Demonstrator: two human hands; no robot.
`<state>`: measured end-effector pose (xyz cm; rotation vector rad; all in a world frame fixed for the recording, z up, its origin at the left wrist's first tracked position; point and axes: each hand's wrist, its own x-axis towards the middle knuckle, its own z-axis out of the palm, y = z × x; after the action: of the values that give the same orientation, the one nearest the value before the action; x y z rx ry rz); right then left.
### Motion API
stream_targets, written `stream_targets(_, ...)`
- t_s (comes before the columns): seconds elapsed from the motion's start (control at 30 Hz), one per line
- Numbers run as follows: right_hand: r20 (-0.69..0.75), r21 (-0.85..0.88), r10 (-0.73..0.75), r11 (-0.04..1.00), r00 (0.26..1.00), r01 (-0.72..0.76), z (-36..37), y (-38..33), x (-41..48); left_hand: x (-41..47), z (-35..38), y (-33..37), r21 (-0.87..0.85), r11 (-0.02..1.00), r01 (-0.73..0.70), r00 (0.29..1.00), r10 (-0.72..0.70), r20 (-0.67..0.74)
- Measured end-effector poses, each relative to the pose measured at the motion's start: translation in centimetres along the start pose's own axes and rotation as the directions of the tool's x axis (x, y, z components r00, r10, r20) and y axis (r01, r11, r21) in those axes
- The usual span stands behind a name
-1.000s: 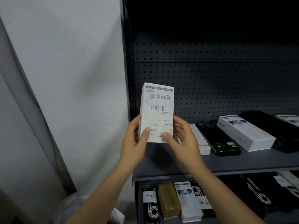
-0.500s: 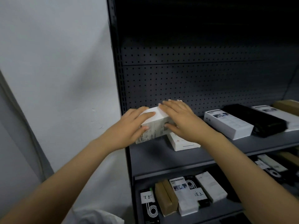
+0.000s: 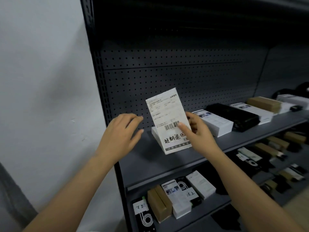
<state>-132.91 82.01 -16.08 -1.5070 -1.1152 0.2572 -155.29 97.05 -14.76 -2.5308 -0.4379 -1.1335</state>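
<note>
A white box (image 3: pixel 167 118) with a barcode label and handwritten black characters stands tilted over the dark grey shelf (image 3: pixel 150 164). My right hand (image 3: pixel 199 133) holds it by its right edge, thumb across the label near the barcode. My left hand (image 3: pixel 120 136) hovers just left of the box, fingers loosely spread, touching nothing. Another white box (image 3: pixel 156 134) lies flat on the shelf behind the held one, mostly hidden by it.
Several white, black and brown boxes (image 3: pixel 217 121) lie in a row along the shelf to the right. The lower shelf (image 3: pixel 209 213) holds more boxes, some with handwritten tags. A perforated back panel (image 3: pixel 167 81) rises behind. A white wall (image 3: pixel 41 81) is at left.
The box was laid down toward the shelf under both hands, and now stands up again with its label the other way up. My left hand has let go and drawn back left.
</note>
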Motion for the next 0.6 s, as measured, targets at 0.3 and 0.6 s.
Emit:
stream_targets(0.3,-0.185,0.237,0.122,0.968,0.975,-0.076,-5.7,0.7,-2.7,2.8,1.9,6.1,0.015,0.998,-0.064,0.998,0.064,0.001)
stream_targets(0.6,-0.308,0.245,0.206,0.961,0.929,-0.132,-18.7,3.0,-10.0,7.7,4.8,20.5,-0.143,0.974,-0.174,0.984,0.179,0.021)
